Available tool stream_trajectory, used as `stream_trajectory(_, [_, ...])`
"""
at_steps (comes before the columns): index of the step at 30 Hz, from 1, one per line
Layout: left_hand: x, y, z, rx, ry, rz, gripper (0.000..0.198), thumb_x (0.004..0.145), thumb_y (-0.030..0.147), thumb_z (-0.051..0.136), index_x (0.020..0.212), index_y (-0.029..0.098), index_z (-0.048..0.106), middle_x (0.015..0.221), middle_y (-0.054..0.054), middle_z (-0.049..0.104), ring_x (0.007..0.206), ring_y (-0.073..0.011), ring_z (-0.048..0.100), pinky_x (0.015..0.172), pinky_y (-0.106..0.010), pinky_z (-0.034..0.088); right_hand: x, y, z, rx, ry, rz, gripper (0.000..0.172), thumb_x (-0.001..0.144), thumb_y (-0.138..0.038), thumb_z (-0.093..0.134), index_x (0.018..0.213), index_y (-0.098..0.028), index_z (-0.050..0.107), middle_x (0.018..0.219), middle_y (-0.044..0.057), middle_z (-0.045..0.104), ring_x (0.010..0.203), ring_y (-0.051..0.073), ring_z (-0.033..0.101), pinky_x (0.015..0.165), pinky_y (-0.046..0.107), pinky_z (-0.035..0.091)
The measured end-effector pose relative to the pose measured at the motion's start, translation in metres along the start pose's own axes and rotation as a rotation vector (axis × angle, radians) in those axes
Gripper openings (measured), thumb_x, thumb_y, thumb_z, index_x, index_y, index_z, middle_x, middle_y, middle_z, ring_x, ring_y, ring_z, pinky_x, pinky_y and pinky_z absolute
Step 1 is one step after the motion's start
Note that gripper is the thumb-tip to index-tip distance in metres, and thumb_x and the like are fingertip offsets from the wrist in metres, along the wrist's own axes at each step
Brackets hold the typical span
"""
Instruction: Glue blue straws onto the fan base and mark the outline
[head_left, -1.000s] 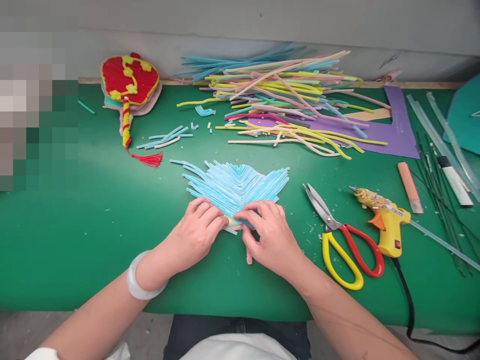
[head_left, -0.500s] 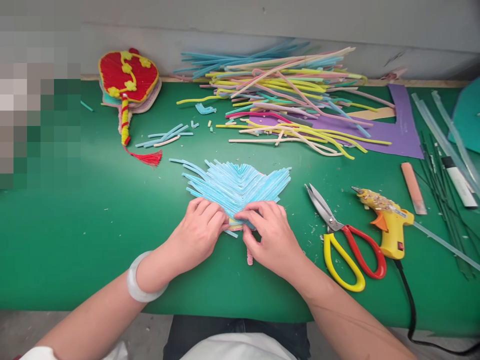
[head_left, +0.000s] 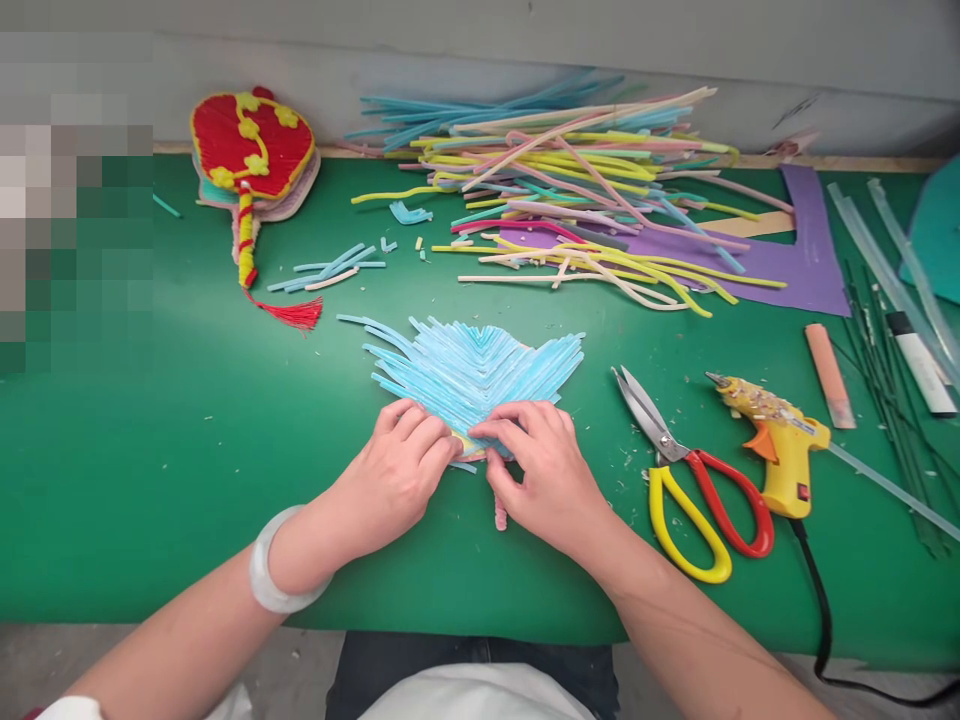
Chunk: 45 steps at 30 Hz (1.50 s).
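A fan-shaped piece covered with light blue strips [head_left: 472,370] lies flat on the green table [head_left: 150,470]. My left hand [head_left: 394,470] rests on its lower left edge, fingers curled and pressing down on the strips. My right hand [head_left: 544,470] presses the lower right edge with bent fingers, its thumb beside a short pink handle stub [head_left: 499,518] that sticks out below the piece. Both hands meet at the bottom tip of the piece.
Scissors with red and yellow handles [head_left: 682,470] and a yellow glue gun [head_left: 772,440] lie right of my hands. A heap of coloured strips [head_left: 570,180] and purple paper [head_left: 802,250] fill the back. A finished red fan with tassel [head_left: 251,160] sits back left.
Both hands stay pressed on the bottom of the blue piece, almost unmoved. The view has tilted slightly, so things at the back sit a little higher in the picture.
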<state>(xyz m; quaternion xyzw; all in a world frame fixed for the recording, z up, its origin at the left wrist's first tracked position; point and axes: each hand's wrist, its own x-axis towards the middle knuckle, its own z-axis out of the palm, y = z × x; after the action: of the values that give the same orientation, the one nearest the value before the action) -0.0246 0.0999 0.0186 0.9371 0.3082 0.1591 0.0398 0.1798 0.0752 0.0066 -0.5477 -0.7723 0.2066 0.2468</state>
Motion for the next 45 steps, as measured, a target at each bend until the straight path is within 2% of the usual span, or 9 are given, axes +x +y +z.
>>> stream_trajectory(4, [-0.004,0.001,-0.001,-0.018,-0.018,-0.003,0.023,0.092,0.001,0.041,0.095,0.017,0.057,0.086,-0.006,0.06,0.085,-0.0217,0.051,0.09,-0.042,0.041,0.0,0.0,0.0,-0.001,-0.006,0.0,0.026,0.086,-0.01,0.057,0.105,-0.025,0.066,0.108,0.006,0.066,0.103,0.023,0.057,0.09,0.041,0.041])
stream_trajectory(14, [0.0,-0.009,0.002,0.008,0.086,0.014,0.024,0.093,0.005,0.045,0.097,0.021,0.062,0.089,-0.005,0.064,0.088,-0.0196,0.055,0.099,-0.046,0.04,0.0,0.002,-0.005,0.039,-0.024,-0.031,0.027,0.089,-0.009,0.052,0.107,-0.024,0.067,0.109,0.006,0.067,0.103,0.023,0.057,0.091,0.041,0.04])
stream_trajectory(19, [0.003,-0.009,0.004,0.035,0.138,0.017,0.02,0.093,0.007,0.051,0.097,0.023,0.063,0.088,-0.003,0.065,0.086,-0.0185,0.055,0.098,-0.045,0.04,-0.001,0.005,-0.007,0.079,-0.029,-0.051,0.036,0.087,-0.003,0.046,0.107,-0.023,0.068,0.109,0.006,0.067,0.103,0.022,0.056,0.09,0.04,0.04])
stream_trajectory(31, [0.006,-0.008,0.008,0.076,0.153,0.057,0.01,0.094,0.013,0.056,0.093,0.022,0.061,0.084,-0.002,0.066,0.084,-0.0172,0.056,0.098,-0.043,0.041,0.0,0.004,-0.007,0.089,-0.035,-0.04,0.038,0.085,-0.002,0.045,0.107,-0.023,0.068,0.109,0.006,0.067,0.1,0.023,0.056,0.088,0.04,0.041])
stream_trajectory(40, [0.008,-0.008,0.008,0.081,0.164,0.056,0.012,0.096,0.013,0.052,0.092,0.021,0.061,0.085,-0.002,0.067,0.083,-0.0167,0.057,0.099,-0.043,0.04,0.0,0.0,-0.005,0.024,-0.006,-0.041,0.019,0.089,-0.017,0.058,0.105,-0.021,0.068,0.108,0.007,0.067,0.103,0.023,0.057,0.091,0.041,0.041])
stream_trajectory(45, [0.006,-0.009,0.011,0.079,0.169,0.039,0.008,0.096,0.016,0.055,0.093,0.02,0.061,0.086,-0.003,0.067,0.085,-0.018,0.058,0.1,-0.044,0.04,0.001,0.001,-0.004,-0.009,-0.018,-0.045,0.019,0.091,-0.016,0.058,0.106,-0.023,0.067,0.108,0.006,0.067,0.103,0.023,0.057,0.091,0.04,0.041])
